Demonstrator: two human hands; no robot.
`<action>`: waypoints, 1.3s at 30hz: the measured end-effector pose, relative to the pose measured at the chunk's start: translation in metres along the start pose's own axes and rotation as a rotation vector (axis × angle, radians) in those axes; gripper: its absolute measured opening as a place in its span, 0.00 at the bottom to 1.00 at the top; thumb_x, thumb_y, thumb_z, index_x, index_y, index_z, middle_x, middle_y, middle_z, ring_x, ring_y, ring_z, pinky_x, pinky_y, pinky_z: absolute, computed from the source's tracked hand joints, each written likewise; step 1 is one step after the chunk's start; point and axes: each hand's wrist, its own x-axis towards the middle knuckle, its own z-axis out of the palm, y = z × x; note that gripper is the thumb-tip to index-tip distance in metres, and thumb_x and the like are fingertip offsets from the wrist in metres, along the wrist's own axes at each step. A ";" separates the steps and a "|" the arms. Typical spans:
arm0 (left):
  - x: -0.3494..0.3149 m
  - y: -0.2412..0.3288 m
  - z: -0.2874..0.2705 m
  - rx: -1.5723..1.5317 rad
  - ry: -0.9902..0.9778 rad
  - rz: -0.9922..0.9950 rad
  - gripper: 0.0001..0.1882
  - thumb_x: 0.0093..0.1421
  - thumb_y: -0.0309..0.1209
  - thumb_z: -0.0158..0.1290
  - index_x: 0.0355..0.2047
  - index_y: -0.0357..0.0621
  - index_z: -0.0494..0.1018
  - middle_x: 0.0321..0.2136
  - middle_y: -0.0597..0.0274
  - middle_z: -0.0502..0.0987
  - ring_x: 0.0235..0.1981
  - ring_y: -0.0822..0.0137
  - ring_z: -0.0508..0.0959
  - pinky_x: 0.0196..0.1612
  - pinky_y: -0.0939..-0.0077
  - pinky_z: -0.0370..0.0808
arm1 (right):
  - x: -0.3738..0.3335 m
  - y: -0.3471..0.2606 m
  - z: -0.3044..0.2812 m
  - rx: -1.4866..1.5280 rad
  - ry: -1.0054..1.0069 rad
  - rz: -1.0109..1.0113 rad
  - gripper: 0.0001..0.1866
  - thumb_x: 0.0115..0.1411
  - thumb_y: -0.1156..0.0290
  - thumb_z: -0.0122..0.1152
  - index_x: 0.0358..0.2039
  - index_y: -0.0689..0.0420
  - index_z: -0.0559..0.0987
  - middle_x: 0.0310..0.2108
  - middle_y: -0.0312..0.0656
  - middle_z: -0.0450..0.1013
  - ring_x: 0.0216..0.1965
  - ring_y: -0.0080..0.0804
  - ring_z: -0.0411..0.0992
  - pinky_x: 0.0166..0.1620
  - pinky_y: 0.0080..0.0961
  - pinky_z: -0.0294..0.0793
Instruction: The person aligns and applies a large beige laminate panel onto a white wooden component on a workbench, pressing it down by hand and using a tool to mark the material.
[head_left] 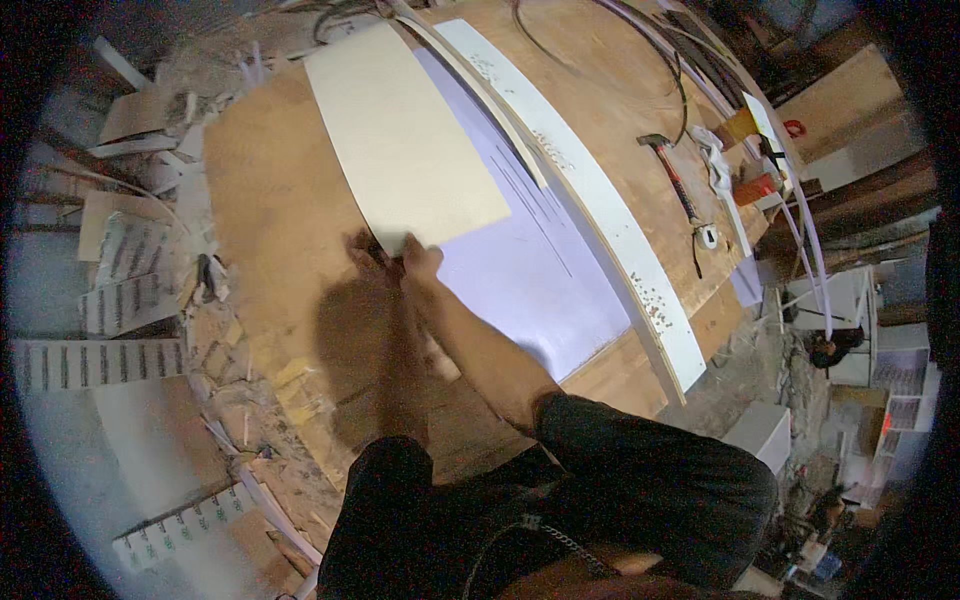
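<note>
A cream sheet [410, 130] lies on the workbench, partly over a pale lilac sheet [530, 290]. Both my hands meet at the cream sheet's near corner. My right hand [420, 265] is closed on its edge, a fingertip resting on the top face. Just to the left, my left hand [372, 258] has its fingers curled beside the same corner; shadow and blur hide what is in them. Thin dark lines run along the lilac sheet. To its right, a long narrow white strip [590, 190] bears clusters of small brownish bits.
A hammer [672, 175] and a tape measure [706, 238] lie on the wooden workbench top [260, 190] at the right. Scrap boards [130, 250] and offcuts litter the floor to the left. Bent strips [800, 200] curve past the bench's right side. A white box [760, 435] stands nearby.
</note>
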 end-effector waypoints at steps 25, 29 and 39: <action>-0.189 0.148 -0.148 -0.087 -0.119 -0.411 0.20 0.62 0.37 0.61 0.50 0.40 0.72 0.25 0.69 0.77 0.19 0.74 0.73 0.17 0.82 0.68 | -0.555 0.128 -0.528 0.070 -0.002 0.091 0.26 0.62 0.60 0.68 0.51 0.66 0.73 0.40 0.44 0.77 0.39 0.29 0.74 0.41 0.28 0.72; -0.370 0.164 -0.142 -0.139 -0.212 -0.689 0.20 0.60 0.33 0.63 0.50 0.43 0.72 0.32 0.66 0.77 0.24 0.74 0.74 0.27 0.76 0.74 | -0.659 0.235 -0.660 -0.015 0.029 0.202 0.22 0.66 0.64 0.63 0.53 0.66 0.70 0.42 0.47 0.76 0.42 0.31 0.72 0.46 0.30 0.71; -0.697 0.092 -0.110 0.036 -0.912 -0.951 0.32 0.59 0.30 0.64 0.61 0.39 0.65 0.53 0.54 0.75 0.55 0.58 0.75 0.54 0.63 0.80 | -0.755 0.478 -0.801 -0.049 0.425 0.542 0.29 0.63 0.64 0.64 0.59 0.66 0.66 0.42 0.53 0.75 0.42 0.39 0.74 0.44 0.36 0.74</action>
